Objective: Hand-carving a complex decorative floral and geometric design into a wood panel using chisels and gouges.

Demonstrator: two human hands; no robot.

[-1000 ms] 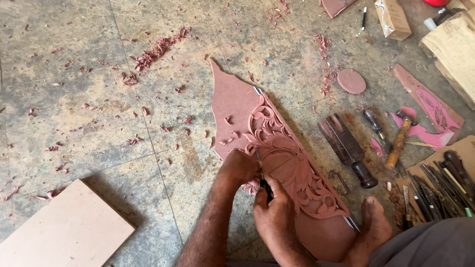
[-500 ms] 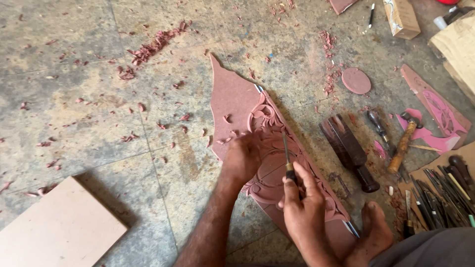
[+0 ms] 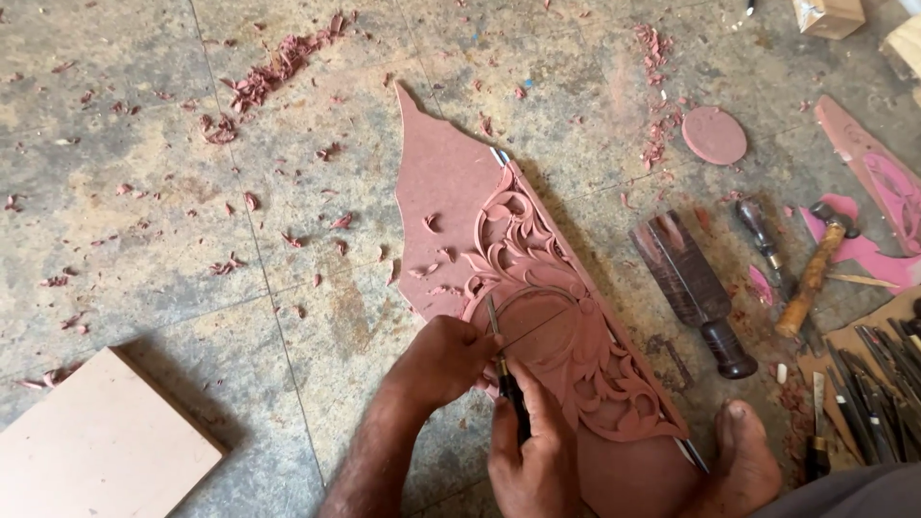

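Observation:
A long pointed reddish-brown board (image 3: 443,197) lies on the stone floor, its right side carved with floral scrolls (image 3: 547,297). My right hand (image 3: 532,451) grips the dark handle of a chisel (image 3: 501,357), whose blade tip rests on the carving's left edge. My left hand (image 3: 443,360) sits on the board beside the blade, fingers steadying it. My bare foot (image 3: 743,460) presses near the board's near right end.
Wood shavings (image 3: 278,62) are scattered over the floor. A wide dark-handled chisel (image 3: 693,288), a hammer (image 3: 815,269) and several carving tools (image 3: 878,379) lie to the right. A round disc (image 3: 715,134) and a pale board (image 3: 101,446) rest on the floor.
My right hand lifted the chisel upright over the carving, then lowered it back with the tip at the carving's left edge. My left hand closed in beside the blade.

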